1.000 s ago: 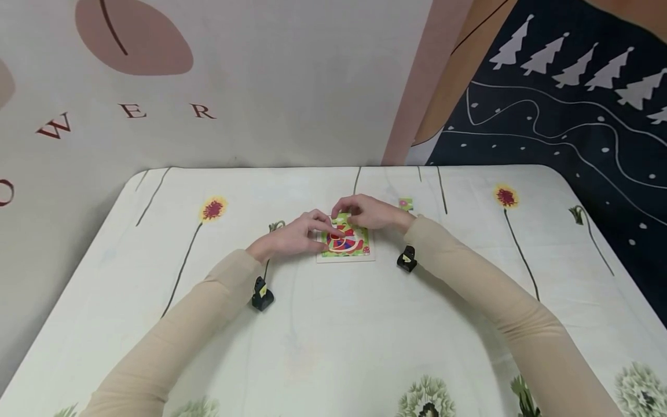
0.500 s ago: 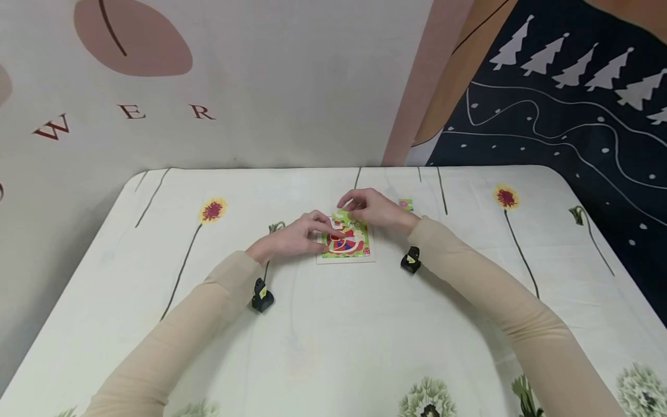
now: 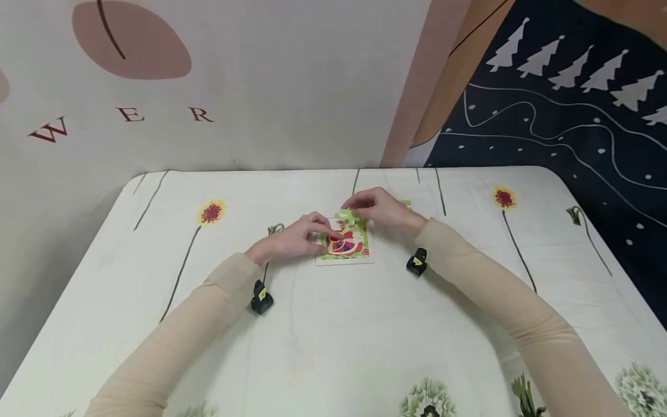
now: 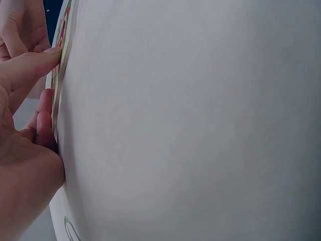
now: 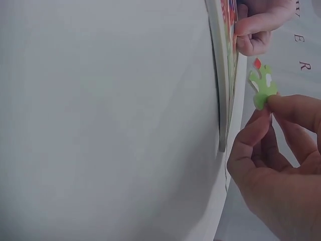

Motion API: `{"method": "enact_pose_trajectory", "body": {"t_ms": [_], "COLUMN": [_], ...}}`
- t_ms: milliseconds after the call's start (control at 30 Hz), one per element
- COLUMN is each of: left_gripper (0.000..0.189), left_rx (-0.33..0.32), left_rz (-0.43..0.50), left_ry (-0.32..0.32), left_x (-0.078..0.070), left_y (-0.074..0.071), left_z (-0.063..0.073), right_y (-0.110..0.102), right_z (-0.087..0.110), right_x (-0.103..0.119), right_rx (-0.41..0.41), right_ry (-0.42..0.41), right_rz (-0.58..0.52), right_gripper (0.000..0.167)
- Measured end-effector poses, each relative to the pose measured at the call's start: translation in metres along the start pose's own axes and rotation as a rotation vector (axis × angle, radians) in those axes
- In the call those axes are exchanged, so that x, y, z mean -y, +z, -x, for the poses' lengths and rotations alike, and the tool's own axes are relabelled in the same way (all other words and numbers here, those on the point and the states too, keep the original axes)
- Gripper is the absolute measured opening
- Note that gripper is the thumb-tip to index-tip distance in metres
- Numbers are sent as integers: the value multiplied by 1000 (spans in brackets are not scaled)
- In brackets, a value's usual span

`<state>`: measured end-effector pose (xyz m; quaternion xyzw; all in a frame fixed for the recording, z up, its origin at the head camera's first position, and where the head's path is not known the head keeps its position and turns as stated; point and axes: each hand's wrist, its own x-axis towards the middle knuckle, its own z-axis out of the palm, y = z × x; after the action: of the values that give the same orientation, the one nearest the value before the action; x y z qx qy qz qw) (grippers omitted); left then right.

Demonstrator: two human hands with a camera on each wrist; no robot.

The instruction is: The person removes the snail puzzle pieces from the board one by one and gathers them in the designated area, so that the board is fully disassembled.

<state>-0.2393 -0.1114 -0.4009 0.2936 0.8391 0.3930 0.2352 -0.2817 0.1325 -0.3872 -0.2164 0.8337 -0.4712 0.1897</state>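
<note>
Peeking behind right wrist (image 3: pixel 415 222): green piece (image 3: pixel 407 204)

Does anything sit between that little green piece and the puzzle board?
Nothing visible stands between the green piece, pinched in the right hand, and the puzzle board. The left hand lies over the board's left side, apart from the piece.

Bare tablecloth (image 3: pixel 339 336) leaves room for a hand to come in from the near side of the puzzle (image 3: pixel 345 262); the left hand (image 3: pixel 297 234) blocks its left edge; the right hand (image 3: pixel 383 209), pinching a green piece (image 5: pixel 263 88), crowds its far right corner; beyond it the wall (image 3: pixel 286 116) stands across the way.
</note>
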Motion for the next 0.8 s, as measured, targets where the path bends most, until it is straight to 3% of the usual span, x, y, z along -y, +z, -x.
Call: {"method": "enact_pose_trajectory", "body": {"t_ms": [400, 800], "left_gripper": [40, 39], "left_rx": [-11, -9], "left_rz": [4, -2], "left_ry": [-33, -6], "left_x": [0, 1], "left_y": [1, 1], "left_z": [0, -1], "right_y": [-17, -34], "right_z": [20, 33], "right_x": [-8, -16], "right_rx": [-32, -71], "right_ry": [6, 61], "right_rz": [15, 44], "right_gripper": [24, 24]}}
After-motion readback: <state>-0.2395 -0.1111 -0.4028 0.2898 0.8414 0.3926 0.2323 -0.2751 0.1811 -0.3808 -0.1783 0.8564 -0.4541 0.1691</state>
